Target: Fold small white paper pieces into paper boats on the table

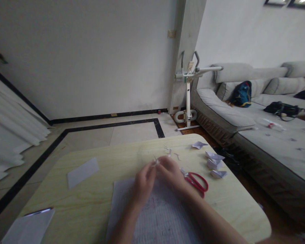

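Observation:
My left hand (pixel 143 181) and my right hand (pixel 170 173) meet over the middle of a pale wooden table (pixel 96 196), fingers pinched together on a tiny white paper piece (pixel 157 161). Under my wrists lies a lined sheet of paper (pixel 157 220). Red-handled scissors (pixel 197 181) rest just right of my right hand. Small paper scraps (pixel 170 151) lie beyond my fingers.
Several folded paper shapes (pixel 215 162) sit at the table's right edge. A white paper slip (pixel 82 172) lies at left, another sheet (pixel 27 227) at the near left corner. A grey sofa (pixel 256 128) with bags stands right; an exercise bike (pixel 188 98) behind.

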`<state>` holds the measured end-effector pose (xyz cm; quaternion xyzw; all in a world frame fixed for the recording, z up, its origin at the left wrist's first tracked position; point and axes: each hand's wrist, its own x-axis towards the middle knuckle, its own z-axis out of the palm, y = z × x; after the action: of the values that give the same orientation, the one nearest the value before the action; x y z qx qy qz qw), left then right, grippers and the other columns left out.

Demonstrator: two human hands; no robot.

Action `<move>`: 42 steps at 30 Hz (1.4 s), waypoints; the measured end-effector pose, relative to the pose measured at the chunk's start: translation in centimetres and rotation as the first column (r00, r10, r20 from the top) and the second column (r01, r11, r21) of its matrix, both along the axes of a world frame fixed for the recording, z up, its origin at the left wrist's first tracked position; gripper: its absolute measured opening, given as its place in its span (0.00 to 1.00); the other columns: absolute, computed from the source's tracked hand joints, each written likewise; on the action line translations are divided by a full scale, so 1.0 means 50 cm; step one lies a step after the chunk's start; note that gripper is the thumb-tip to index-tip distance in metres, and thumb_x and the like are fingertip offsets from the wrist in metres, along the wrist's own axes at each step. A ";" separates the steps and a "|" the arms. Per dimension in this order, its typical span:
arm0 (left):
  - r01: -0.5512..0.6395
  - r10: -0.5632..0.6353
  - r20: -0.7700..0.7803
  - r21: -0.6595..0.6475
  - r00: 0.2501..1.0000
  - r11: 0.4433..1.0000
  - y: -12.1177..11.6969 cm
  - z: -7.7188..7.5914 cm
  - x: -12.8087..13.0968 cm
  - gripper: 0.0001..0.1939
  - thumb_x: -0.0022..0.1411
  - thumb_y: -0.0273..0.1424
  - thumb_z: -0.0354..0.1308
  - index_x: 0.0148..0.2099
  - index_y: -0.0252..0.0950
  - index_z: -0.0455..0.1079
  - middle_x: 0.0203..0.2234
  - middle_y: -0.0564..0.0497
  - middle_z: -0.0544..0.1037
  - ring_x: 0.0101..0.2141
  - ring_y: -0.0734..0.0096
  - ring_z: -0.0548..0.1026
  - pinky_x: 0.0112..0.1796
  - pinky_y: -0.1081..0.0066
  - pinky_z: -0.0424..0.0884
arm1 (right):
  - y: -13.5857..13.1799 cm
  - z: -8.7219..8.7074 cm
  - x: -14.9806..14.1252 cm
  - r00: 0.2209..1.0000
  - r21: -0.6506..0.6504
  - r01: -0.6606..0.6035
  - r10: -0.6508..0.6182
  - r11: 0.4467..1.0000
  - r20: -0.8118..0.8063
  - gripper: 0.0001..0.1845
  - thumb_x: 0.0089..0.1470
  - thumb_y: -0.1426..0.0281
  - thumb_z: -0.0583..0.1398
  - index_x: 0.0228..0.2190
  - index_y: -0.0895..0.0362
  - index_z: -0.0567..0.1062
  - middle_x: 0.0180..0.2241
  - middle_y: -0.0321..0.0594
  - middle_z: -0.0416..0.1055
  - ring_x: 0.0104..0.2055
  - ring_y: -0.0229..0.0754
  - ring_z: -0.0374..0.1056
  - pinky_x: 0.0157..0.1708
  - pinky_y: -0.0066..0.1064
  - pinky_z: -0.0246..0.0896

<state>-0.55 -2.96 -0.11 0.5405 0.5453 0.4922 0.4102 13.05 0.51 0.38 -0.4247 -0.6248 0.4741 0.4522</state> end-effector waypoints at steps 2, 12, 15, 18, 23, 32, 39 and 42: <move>0.007 -0.007 -0.001 -0.015 1.000 1.000 0.001 -0.001 0.000 0.19 0.62 0.39 0.53 0.51 0.35 0.70 0.44 0.44 0.78 0.43 0.61 0.76 0.42 0.68 0.72 | -0.001 0.002 0.001 0.999 0.033 0.016 -0.018 0.999 0.052 0.11 0.55 0.64 0.58 0.36 0.58 0.73 0.29 0.38 0.70 0.28 0.38 0.63 0.28 0.28 0.56; 0.007 -0.006 -0.020 0.007 1.000 1.000 0.005 -0.007 -0.004 0.20 0.62 0.37 0.53 0.54 0.36 0.68 0.43 0.45 0.79 0.41 0.62 0.78 0.39 0.69 0.74 | 0.000 0.011 0.000 0.977 0.211 0.026 -0.070 0.977 0.203 0.11 0.57 0.67 0.56 0.36 0.56 0.78 0.27 0.38 0.70 0.29 0.38 0.64 0.30 0.28 0.56; 0.011 -0.011 -0.005 0.004 1.000 1.000 0.007 -0.009 -0.003 0.19 0.62 0.37 0.53 0.53 0.36 0.69 0.43 0.45 0.79 0.41 0.63 0.77 0.40 0.69 0.74 | -0.001 0.009 -0.001 0.978 0.218 0.026 -0.069 0.976 0.194 0.11 0.58 0.68 0.56 0.37 0.56 0.77 0.28 0.38 0.71 0.29 0.38 0.64 0.30 0.28 0.57; 0.017 -0.017 -0.004 0.003 1.000 1.000 0.007 -0.006 -0.003 0.19 0.62 0.37 0.54 0.53 0.36 0.69 0.42 0.45 0.79 0.42 0.63 0.77 0.40 0.70 0.73 | -0.004 0.011 -0.001 0.982 0.205 0.031 -0.069 0.978 0.178 0.12 0.58 0.68 0.55 0.40 0.55 0.76 0.29 0.38 0.72 0.28 0.37 0.64 0.28 0.27 0.57; 0.022 -0.022 0.006 0.007 1.000 1.000 0.004 0.000 -0.003 0.19 0.61 0.37 0.54 0.53 0.36 0.68 0.39 0.46 0.80 0.39 0.64 0.78 0.38 0.71 0.74 | -0.005 0.014 -0.001 0.984 0.196 0.003 -0.038 0.981 0.175 0.11 0.58 0.65 0.56 0.37 0.56 0.77 0.30 0.38 0.72 0.29 0.38 0.65 0.30 0.27 0.58; 0.026 -0.026 0.019 0.009 0.999 1.000 0.006 -0.003 -0.001 0.19 0.61 0.38 0.54 0.52 0.34 0.69 0.35 0.46 0.81 0.35 0.64 0.79 0.35 0.71 0.74 | -0.007 0.025 0.000 0.989 0.184 -0.019 -0.009 0.983 0.151 0.16 0.60 0.63 0.53 0.30 0.58 0.76 0.25 0.37 0.70 0.29 0.38 0.64 0.29 0.26 0.56; 0.042 -0.043 0.028 0.004 0.999 0.999 0.005 0.000 -0.001 0.20 0.62 0.37 0.53 0.53 0.34 0.67 0.39 0.45 0.80 0.37 0.64 0.79 0.36 0.71 0.74 | -0.014 0.033 -0.002 0.987 0.144 -0.021 -0.003 0.989 0.162 0.17 0.61 0.63 0.51 0.29 0.58 0.75 0.25 0.37 0.71 0.29 0.38 0.65 0.29 0.26 0.57; 0.033 -0.032 -0.048 0.022 0.998 0.999 0.007 -0.006 -0.002 0.19 0.63 0.36 0.52 0.54 0.34 0.68 0.40 0.44 0.80 0.39 0.63 0.78 0.38 0.70 0.74 | -0.013 0.026 -0.003 0.980 0.161 0.000 -0.032 0.987 0.197 0.16 0.60 0.65 0.51 0.34 0.58 0.77 0.27 0.38 0.73 0.29 0.39 0.67 0.29 0.26 0.59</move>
<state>-0.66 -2.63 -0.40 0.5655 0.5406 0.4785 0.3987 12.93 -0.14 1.70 -0.4373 -0.6993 0.3741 0.4240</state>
